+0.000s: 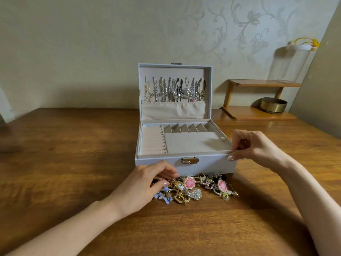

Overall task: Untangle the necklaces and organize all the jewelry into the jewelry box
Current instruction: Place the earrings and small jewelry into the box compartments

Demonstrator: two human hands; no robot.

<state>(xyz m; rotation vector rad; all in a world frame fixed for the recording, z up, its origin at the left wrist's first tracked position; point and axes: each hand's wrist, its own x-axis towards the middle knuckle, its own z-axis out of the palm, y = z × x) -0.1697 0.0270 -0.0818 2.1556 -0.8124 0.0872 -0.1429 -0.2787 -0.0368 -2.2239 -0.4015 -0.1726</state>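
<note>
A: Left hand (pixel 147 183) curled into the jewelry pile (pixel 193 187), six o'clock of the jewelry box (pixel 203 163); its grip was unclear.
B: Right hand (pixel 258 146) pinched its rim at four. I'd have lifted one piece, no dragging.

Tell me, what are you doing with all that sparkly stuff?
A person is sorting jewelry. Necklaces hang inside the open lid of the jewelry box, whose tray compartments look empty. The right hand pinches the box's front right rim. The left hand curls its fingers over a pile of jewelry on the table in front of the box; whether they hold a piece isn't clear.
</note>
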